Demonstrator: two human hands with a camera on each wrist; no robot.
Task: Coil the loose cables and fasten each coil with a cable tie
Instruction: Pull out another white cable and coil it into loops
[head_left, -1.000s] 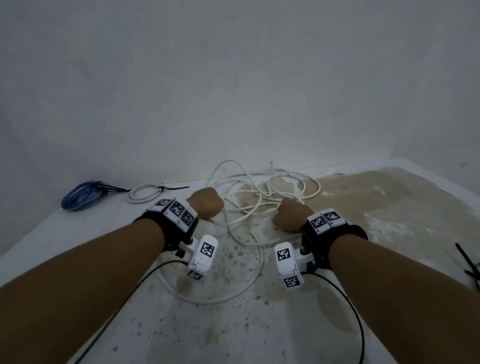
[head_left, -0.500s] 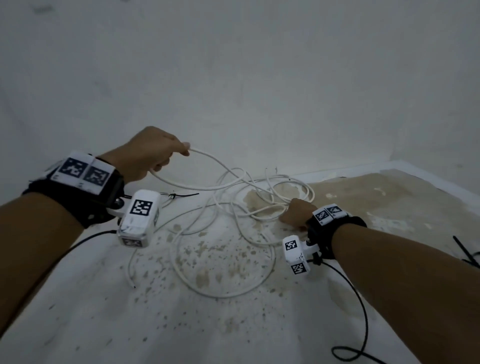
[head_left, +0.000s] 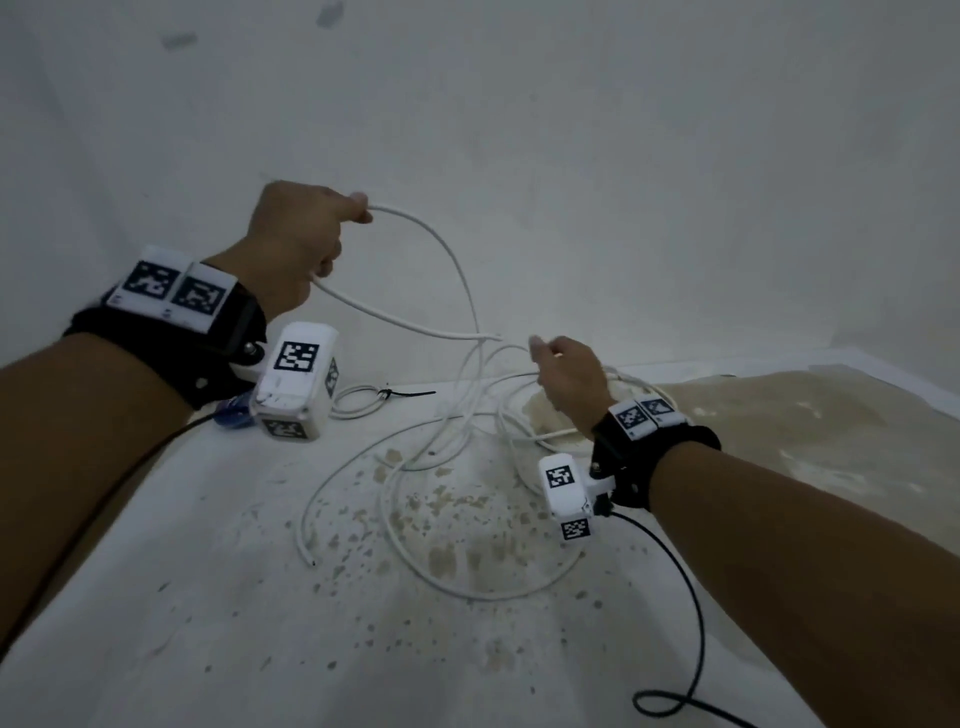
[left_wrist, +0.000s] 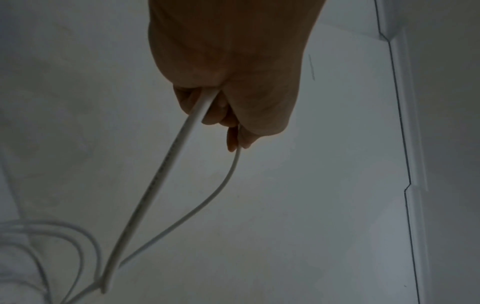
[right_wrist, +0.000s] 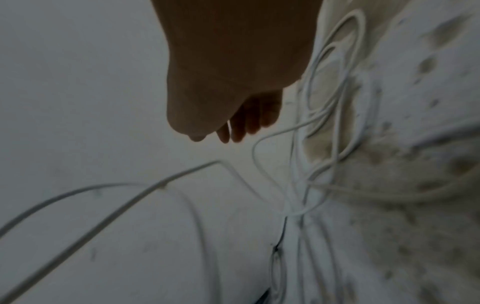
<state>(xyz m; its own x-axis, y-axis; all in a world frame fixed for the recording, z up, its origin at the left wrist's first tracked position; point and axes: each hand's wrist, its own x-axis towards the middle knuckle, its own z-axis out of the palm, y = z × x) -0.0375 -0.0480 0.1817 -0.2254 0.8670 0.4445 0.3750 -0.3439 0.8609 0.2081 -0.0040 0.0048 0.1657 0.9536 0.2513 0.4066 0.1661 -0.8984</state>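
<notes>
Head view: one white cable (head_left: 457, 270), two hands.

Left hand (head_left: 298, 234) raised, fingers curled in a closed grip; right hand (head_left: 569, 382) lower, fingers loosely bent.

I see dim, flat, grey light in all three views, with no strong shadows or glare. My wrist views are darker and blurred near the edges; the head view bends at its borders.

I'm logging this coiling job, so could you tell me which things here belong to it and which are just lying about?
In the job:
- loose white cable
- left hand gripping it
- right hand above the tangle

Lying about:
- tied white coil
- blue coil
</notes>
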